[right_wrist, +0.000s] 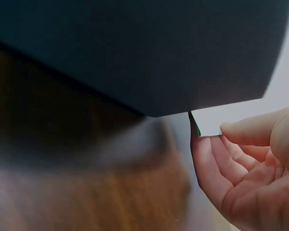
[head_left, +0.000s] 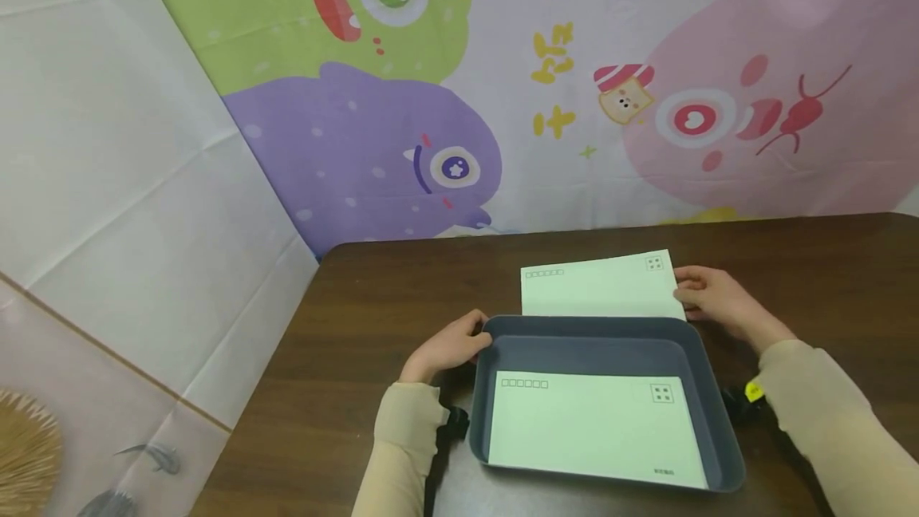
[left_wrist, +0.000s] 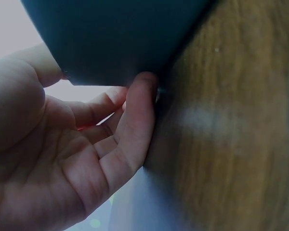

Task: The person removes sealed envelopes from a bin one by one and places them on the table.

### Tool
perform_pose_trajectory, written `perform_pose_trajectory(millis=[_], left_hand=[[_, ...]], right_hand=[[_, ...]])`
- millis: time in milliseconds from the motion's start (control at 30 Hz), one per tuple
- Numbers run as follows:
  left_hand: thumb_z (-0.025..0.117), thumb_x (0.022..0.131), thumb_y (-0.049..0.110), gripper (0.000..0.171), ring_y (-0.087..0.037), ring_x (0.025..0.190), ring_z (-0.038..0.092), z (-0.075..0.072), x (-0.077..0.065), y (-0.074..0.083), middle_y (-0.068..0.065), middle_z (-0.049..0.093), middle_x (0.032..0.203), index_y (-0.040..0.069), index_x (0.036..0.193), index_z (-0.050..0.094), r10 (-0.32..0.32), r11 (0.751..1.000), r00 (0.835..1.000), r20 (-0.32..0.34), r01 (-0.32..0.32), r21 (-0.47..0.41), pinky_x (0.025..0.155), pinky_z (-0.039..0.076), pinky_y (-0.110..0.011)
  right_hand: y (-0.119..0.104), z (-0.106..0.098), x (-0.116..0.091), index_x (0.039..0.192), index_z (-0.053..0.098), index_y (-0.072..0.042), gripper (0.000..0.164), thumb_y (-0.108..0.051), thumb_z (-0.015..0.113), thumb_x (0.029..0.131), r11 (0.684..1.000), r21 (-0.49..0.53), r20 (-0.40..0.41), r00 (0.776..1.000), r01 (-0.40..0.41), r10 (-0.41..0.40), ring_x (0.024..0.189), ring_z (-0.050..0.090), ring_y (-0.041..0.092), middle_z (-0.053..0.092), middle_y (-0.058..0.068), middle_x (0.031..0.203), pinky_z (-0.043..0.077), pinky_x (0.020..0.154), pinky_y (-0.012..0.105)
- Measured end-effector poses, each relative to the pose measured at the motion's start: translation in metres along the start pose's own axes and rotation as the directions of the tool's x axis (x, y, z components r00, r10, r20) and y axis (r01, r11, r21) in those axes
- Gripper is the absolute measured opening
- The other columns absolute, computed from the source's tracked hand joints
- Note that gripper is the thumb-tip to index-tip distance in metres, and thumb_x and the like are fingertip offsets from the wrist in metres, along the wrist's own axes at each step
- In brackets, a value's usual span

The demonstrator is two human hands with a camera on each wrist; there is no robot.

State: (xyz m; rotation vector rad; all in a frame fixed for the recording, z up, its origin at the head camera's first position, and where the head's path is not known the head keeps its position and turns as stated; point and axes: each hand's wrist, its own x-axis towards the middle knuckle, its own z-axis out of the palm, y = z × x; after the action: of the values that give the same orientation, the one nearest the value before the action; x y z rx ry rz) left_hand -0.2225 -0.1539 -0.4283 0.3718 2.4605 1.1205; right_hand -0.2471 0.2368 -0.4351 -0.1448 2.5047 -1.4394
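Observation:
A pale envelope [head_left: 601,287] with printed squares stands tilted behind the far rim of a dark grey tray [head_left: 589,328]. My right hand [head_left: 718,303] pinches that envelope's right edge between thumb and fingers. In the right wrist view, a white corner of the envelope [right_wrist: 207,122] shows between the thumb and fingers of the right hand [right_wrist: 250,163]. Another envelope [head_left: 592,429] lies flat inside the tray. My left hand [head_left: 448,345] grips the tray's far left corner, thumb on the rim; in the left wrist view, fingers [left_wrist: 139,110] curl against the tray's outer wall [left_wrist: 115,43].
The tray stands on a dark brown wooden table [head_left: 337,389] near its front edge. A cartoon-printed cloth [head_left: 560,182] hangs behind the table. White panels [head_left: 129,142] stand to the left, and a round straw-coloured thing [head_left: 25,453] shows at the lower left.

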Motion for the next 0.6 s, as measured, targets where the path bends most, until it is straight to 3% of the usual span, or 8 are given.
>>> perform_pose_trajectory(millis=[267, 600], left_hand=[[0.045, 0.091, 0.018, 0.019, -0.018, 0.077, 0.055, 0.000, 0.000, 0.000, -0.008, 0.054, 0.094, 0.006, 0.105, 0.050, 0.008, 1.000, 1.000, 0.014, -0.008, -0.007, 0.069, 0.048, -0.031], [0.045, 0.091, 0.018, 0.017, -0.018, 0.078, 0.056, 0.000, -0.001, 0.001, -0.006, 0.054, 0.094, 0.008, 0.104, 0.051, 0.000, 1.000, 1.000, 0.006, 0.000, -0.007, 0.070, 0.048, -0.031]], right_hand=[[0.001, 0.008, -0.003, 0.129, 0.034, 0.016, 0.050, -0.010, 0.052, 0.090, 0.998, -0.060, -0.030, 1.000, 0.006, -0.007, 0.091, 0.058, 0.023, 0.052, 0.031, 0.112, 0.052, 0.075, 0.037], [-0.002, 0.013, -0.005, 0.127, 0.044, 0.009, 0.053, -0.021, 0.059, 0.086, 0.963, -0.265, -0.067, 0.996, 0.041, -0.060, 0.091, 0.055, 0.030, 0.059, 0.025, 0.106, 0.046, 0.074, 0.043]])
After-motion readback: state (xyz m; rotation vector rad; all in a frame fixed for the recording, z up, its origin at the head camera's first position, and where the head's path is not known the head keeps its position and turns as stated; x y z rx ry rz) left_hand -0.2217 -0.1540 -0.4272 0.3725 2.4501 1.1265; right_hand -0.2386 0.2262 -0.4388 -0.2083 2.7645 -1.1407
